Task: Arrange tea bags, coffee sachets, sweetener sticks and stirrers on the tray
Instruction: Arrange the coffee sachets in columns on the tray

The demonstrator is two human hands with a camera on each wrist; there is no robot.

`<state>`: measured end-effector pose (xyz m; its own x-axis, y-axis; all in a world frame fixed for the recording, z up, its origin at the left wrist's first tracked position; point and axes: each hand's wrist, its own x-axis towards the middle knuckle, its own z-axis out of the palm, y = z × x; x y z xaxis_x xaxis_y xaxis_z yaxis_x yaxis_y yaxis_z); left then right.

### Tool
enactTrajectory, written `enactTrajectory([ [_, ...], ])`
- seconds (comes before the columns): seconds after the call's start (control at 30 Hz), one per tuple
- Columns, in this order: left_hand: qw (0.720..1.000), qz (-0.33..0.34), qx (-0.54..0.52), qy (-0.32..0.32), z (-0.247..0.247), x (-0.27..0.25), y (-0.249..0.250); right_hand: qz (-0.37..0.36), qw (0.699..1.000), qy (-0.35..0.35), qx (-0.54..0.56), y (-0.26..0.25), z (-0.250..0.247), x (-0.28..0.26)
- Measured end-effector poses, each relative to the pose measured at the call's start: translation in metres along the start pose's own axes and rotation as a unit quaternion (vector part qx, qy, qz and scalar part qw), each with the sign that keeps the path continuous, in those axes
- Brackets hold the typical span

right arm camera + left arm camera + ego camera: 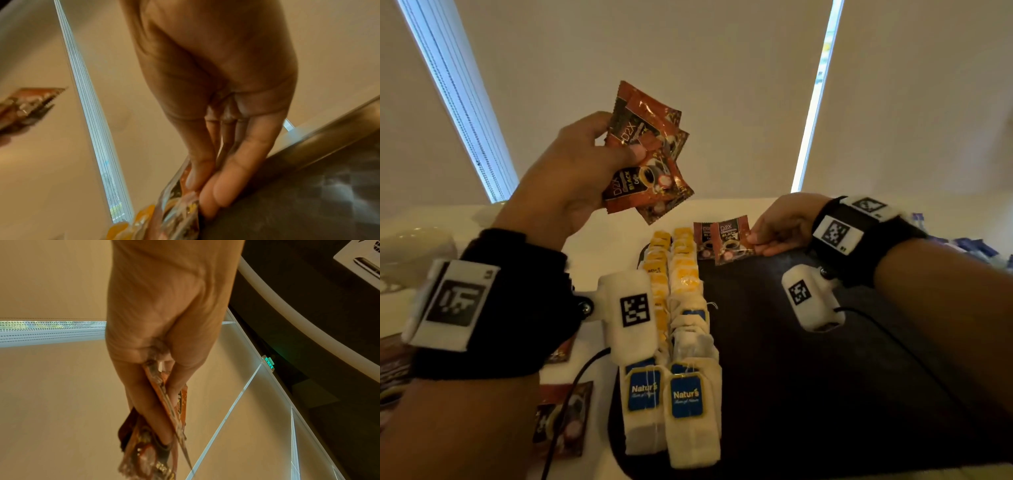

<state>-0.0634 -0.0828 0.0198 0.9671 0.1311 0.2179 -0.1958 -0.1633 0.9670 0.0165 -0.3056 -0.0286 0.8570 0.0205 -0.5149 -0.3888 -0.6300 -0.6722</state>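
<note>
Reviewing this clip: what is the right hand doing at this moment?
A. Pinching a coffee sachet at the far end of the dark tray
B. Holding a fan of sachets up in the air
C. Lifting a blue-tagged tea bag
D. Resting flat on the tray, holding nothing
A: the right hand pinches the edge of a coffee sachet at the far end of the dark tray, beside the tea bag rows.
</note>
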Motion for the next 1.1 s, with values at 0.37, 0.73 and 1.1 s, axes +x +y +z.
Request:
enactTrajectory([
  [0.37,1.0,-0.01,0.014,-0.004,0.0,-0.001,0.002,0.033,0.999,0.001,-0.028,-0.01,0.019,0.002],
  [0.73,0.999,-0.013,0.035,-0.018,0.003,0.0,0.001,-0.018,1.0,-0.022,0.009,-0.009,0.02,0.008],
  [1.1,0.997,-0.006,0.064,-0.04,0.011,0.001,-0.005,-0.391,0.913,0.116,0.019,-0.027,0.005,-0.082],
])
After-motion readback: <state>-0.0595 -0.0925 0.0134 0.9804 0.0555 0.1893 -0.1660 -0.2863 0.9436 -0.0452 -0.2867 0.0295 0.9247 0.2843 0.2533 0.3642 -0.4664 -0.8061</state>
